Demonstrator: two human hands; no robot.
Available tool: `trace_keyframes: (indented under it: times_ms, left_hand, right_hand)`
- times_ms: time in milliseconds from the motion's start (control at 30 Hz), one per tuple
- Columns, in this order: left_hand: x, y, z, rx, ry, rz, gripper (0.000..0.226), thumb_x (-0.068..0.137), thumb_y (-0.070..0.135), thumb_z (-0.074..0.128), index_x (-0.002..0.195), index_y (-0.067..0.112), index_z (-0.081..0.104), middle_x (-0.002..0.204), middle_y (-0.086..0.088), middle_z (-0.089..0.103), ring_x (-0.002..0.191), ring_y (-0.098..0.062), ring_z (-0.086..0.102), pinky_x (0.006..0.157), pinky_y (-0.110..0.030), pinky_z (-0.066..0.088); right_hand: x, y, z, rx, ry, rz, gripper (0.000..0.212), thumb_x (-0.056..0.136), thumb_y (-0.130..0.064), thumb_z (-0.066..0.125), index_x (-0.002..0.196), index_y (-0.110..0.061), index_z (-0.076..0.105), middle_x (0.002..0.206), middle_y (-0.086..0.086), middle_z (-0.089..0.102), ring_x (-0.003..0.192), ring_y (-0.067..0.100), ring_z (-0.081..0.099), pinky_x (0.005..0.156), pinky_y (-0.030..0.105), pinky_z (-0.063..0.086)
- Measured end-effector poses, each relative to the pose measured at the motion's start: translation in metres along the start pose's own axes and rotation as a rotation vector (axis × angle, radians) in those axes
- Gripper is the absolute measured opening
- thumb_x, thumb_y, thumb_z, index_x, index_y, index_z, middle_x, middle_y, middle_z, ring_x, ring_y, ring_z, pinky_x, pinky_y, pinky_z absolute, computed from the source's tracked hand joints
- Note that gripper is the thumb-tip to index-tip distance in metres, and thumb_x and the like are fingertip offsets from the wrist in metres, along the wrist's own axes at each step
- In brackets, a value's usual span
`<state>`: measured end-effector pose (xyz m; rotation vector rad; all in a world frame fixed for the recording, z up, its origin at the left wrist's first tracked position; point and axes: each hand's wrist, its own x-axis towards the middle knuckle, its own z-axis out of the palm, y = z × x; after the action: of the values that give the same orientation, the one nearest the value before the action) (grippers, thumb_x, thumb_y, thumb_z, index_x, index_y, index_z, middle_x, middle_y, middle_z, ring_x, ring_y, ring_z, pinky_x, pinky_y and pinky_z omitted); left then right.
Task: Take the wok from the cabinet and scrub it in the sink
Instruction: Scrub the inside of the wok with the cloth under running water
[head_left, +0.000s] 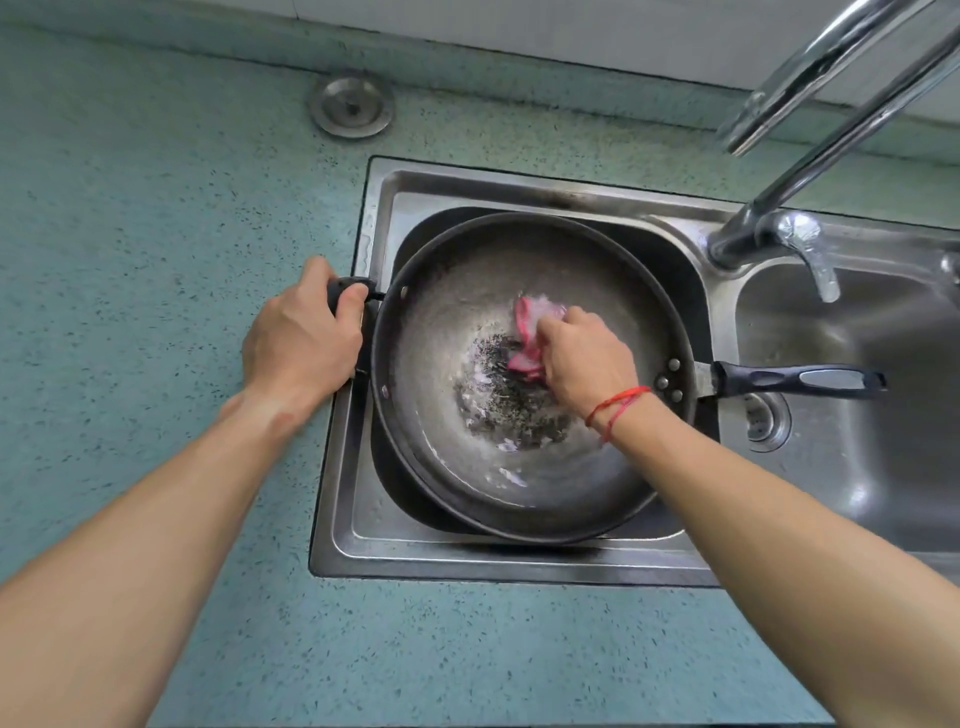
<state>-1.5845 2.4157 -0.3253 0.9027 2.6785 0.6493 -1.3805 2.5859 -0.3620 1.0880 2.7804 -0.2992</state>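
A dark round wok lies in the left basin of the steel sink. Foam and dark specks cover its bottom. Its long black handle points right over the divider. My left hand grips the small black side handle at the wok's left rim. My right hand, with a red string on the wrist, holds a pink cloth pressed against the inside of the wok near its middle.
A chrome faucet rises at the back right, its spout high over the sink. The right basin has a drain strainer. A metal sink plug lies on the teal countertop behind the sink.
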Motion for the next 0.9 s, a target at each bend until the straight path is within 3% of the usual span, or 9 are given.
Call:
trace_keyframes:
  times_ms: [133,267,400,467,567,700,833,900]
  left_hand:
    - [0.0,0.0,0.0,0.007,-0.001,0.007,0.03,0.103,0.042,0.04,0.096,0.014,0.043,0.07,-0.004,0.051,0.072,-0.034,0.052,0.061,-0.038,0.037]
    - [0.0,-0.001,0.001,0.015,0.0,0.016,0.03,0.103,0.043,0.039,0.096,0.014,0.043,0.07,-0.006,0.053,0.07,-0.035,0.053,0.059,-0.039,0.039]
    - [0.0,-0.001,0.001,0.016,0.0,0.01,0.03,0.102,0.043,0.04,0.095,0.014,0.042,0.066,-0.002,0.048,0.071,-0.034,0.051,0.06,-0.039,0.037]
    - [0.0,0.0,0.0,0.011,0.0,-0.003,0.029,0.102,0.042,0.041,0.094,0.014,0.042,0.065,0.001,0.045,0.071,-0.033,0.049,0.061,-0.037,0.034]
    - [-0.001,0.0,0.0,0.005,0.0,0.0,0.03,0.102,0.041,0.041,0.092,0.013,0.042,0.065,0.001,0.046,0.07,-0.033,0.048,0.061,-0.036,0.032]
    - [-0.001,0.0,0.0,-0.002,0.016,-0.004,0.031,0.102,0.042,0.042,0.091,0.013,0.042,0.065,0.001,0.047,0.07,-0.032,0.047,0.061,-0.036,0.031]
    - [0.0,0.0,0.001,-0.001,0.015,-0.001,0.03,0.102,0.042,0.042,0.093,0.013,0.043,0.065,0.001,0.047,0.072,-0.032,0.048,0.062,-0.036,0.032]
    - [0.0,0.0,0.001,-0.003,0.019,-0.001,0.03,0.102,0.041,0.042,0.094,0.013,0.044,0.066,-0.001,0.047,0.073,-0.033,0.049,0.062,-0.037,0.033]
  right_hand:
    - [-0.044,0.005,0.005,0.017,-0.042,-0.093,0.009,0.088,-0.018,0.058,0.094,-0.011,0.059,0.094,0.013,0.055,0.09,0.034,0.055,0.059,0.034,0.036]
    - [-0.069,-0.019,0.02,-0.026,0.022,-0.143,0.031,0.083,-0.03,0.06,0.108,-0.014,0.054,0.095,0.014,0.059,0.086,0.034,0.055,0.06,0.039,0.049]
    - [-0.055,-0.047,0.032,0.036,0.149,-0.321,0.016,0.085,-0.02,0.065,0.098,-0.01,0.063,0.086,0.011,0.059,0.079,0.031,0.053,0.074,0.044,0.05]
    - [-0.039,-0.065,0.034,0.096,0.189,-0.382,0.01,0.08,-0.012,0.069,0.085,-0.009,0.062,0.08,0.011,0.058,0.074,0.031,0.053,0.069,0.041,0.047]
    - [-0.005,-0.07,0.026,0.125,0.159,-0.323,0.016,0.076,-0.014,0.074,0.079,-0.008,0.06,0.079,0.013,0.059,0.073,0.033,0.057,0.06,0.037,0.044]
    - [0.029,-0.04,0.009,0.068,0.076,-0.187,0.032,0.081,-0.029,0.073,0.106,-0.016,0.058,0.105,0.009,0.06,0.098,0.032,0.055,0.07,0.039,0.046]
    - [0.027,0.004,-0.002,-0.01,0.066,-0.052,0.013,0.094,-0.028,0.055,0.105,-0.02,0.057,0.107,0.006,0.059,0.104,0.03,0.054,0.069,0.039,0.047]
    - [0.013,0.019,-0.003,-0.043,0.044,-0.043,0.024,0.099,-0.037,0.046,0.098,-0.017,0.059,0.102,0.008,0.06,0.101,0.03,0.056,0.066,0.037,0.044]
